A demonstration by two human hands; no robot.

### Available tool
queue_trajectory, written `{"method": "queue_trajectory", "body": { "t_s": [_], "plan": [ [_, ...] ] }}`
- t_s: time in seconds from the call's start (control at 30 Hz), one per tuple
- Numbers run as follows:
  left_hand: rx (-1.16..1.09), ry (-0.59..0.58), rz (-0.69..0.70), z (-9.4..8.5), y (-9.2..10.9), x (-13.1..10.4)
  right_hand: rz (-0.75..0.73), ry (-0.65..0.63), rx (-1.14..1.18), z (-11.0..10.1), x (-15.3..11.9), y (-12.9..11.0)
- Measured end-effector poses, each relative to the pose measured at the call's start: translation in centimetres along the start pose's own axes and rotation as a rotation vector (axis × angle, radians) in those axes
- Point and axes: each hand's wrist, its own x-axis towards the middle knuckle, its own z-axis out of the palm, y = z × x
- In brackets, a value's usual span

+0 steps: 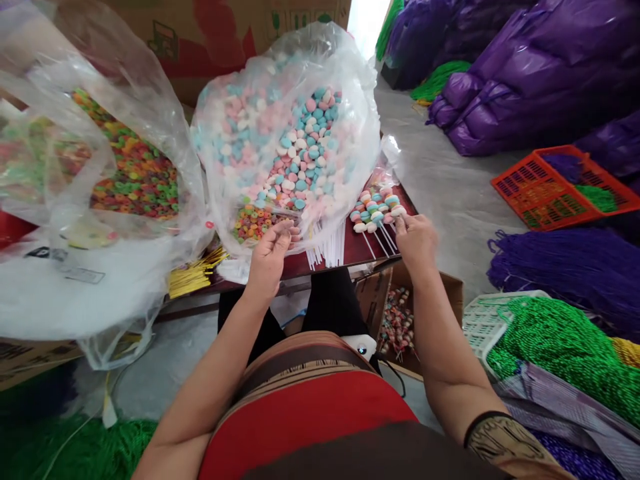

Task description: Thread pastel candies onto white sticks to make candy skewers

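Observation:
My right hand [417, 241] is closed at the right end of a small pile of candy skewers [373, 212]. It pinches one candy skewer [398, 211], whose pale candy shows at the fingertips. The pile has pink, white and blue candies on white sticks. My left hand [270, 260] is held at the front of a clear plastic bag [367, 100], beside small ring candies [249, 222]. Its thumb and fingers are drawn together, and anything between them is too small to make out. Pink, blue and white candies [303, 153] fill the bag behind. Loose white sticks [330, 248] lie between my hands.
A second plastic bag of coloured ring candies [143, 180] stands left, near yellow twist ties [197, 273]. Below the table's right edge, a cardboard box [453, 293] holds finished-looking candy skewers. An orange crate [530, 190] and green cord bundles [555, 347] lie right.

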Motion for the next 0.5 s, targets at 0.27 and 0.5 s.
{"method": "queue_trajectory", "body": {
  "t_s": [0.27,0.5],
  "plan": [
    [0.324,-0.041,0.158,-0.9,-1.8,0.0,-0.324,-0.104,0.225,-0.4,-5.1,-6.4],
    [0.753,-0.182,0.306,-0.9,-2.9,0.1,-0.127,-0.432,-0.08,2.1,-6.2,-12.4]
  ]
}}
